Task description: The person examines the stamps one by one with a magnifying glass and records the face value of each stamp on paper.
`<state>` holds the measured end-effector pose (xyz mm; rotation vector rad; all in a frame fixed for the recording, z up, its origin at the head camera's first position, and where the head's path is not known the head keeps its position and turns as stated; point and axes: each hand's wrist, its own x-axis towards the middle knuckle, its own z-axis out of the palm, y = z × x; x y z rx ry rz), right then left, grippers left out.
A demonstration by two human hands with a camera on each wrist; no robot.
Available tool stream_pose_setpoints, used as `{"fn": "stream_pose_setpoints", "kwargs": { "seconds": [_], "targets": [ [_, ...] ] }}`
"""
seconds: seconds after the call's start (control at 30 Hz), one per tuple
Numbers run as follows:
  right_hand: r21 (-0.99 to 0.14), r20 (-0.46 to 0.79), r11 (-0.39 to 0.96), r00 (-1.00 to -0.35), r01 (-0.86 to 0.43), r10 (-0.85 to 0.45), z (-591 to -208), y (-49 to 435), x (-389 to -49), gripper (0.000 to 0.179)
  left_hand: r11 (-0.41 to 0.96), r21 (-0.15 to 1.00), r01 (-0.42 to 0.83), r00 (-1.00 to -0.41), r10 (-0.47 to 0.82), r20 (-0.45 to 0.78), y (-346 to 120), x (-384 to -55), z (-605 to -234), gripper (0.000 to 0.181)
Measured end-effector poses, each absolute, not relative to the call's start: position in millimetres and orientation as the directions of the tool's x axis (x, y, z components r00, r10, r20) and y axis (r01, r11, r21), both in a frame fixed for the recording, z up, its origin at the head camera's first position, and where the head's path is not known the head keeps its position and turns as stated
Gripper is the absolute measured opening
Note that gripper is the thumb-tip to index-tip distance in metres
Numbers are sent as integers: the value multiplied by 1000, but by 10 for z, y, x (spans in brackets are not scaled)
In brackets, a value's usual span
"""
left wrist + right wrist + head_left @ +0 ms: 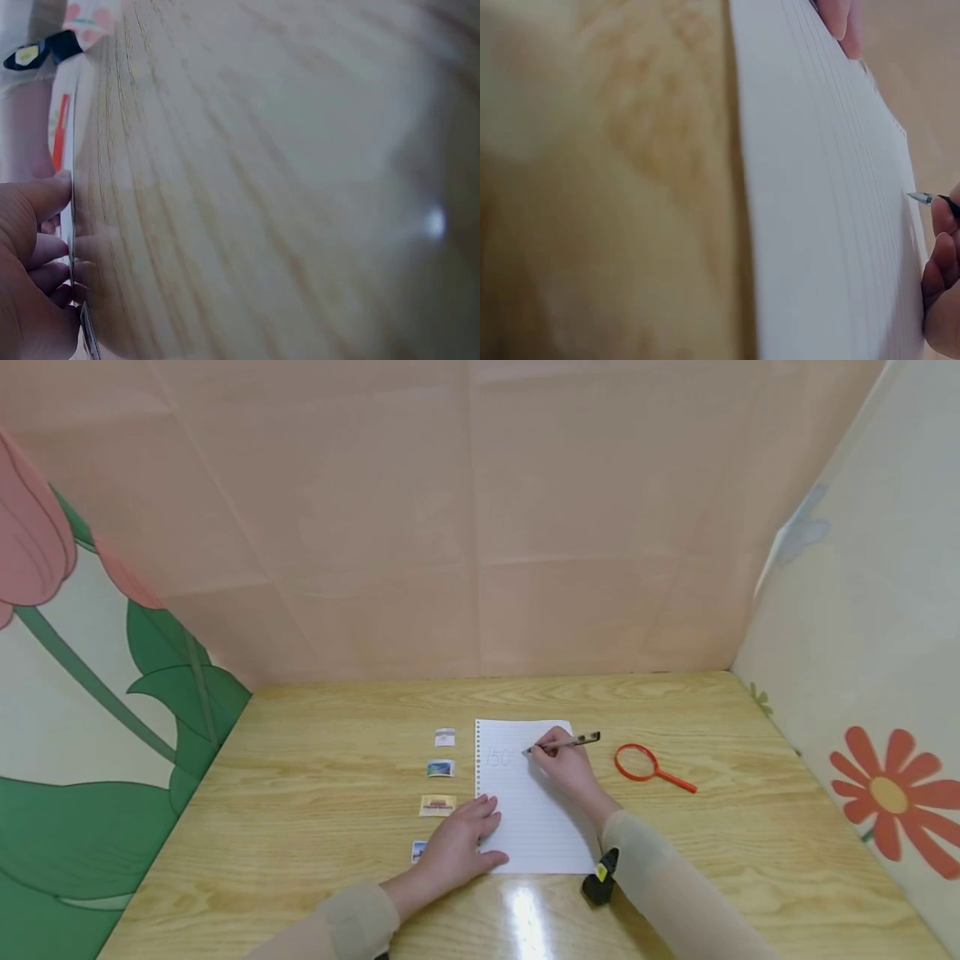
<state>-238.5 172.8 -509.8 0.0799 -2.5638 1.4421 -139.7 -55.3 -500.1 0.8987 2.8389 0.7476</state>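
A pen point(577, 740) is pinched in the right hand point(567, 770) over lined paper point(528, 831), best pressed flat by the relaxed, ungrasping left hand point(457, 842) so that figures point(497, 757) are evenly written.

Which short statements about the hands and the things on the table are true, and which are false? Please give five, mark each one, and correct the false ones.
1. The right hand holds the pen. True.
2. The magnifier lies left of the paper. False: the magnifier lies right of the paper.
3. The left hand touches the paper. True.
4. The paper is blank. False: faint writing, seemingly "150", shows near its top.
5. Four small cards lie left of the paper. True.
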Motion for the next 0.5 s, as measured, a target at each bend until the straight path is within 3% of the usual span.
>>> {"fn": "stream_pose_setpoints", "kwargs": {
  "seconds": [0.5],
  "targets": [
    [-845, 176, 510, -984, -161, -19, -5093, 1647, -2358, 9, 714, 466, 523, -825, 561, 68, -552, -1395, -5008, 63]
  ]
}}
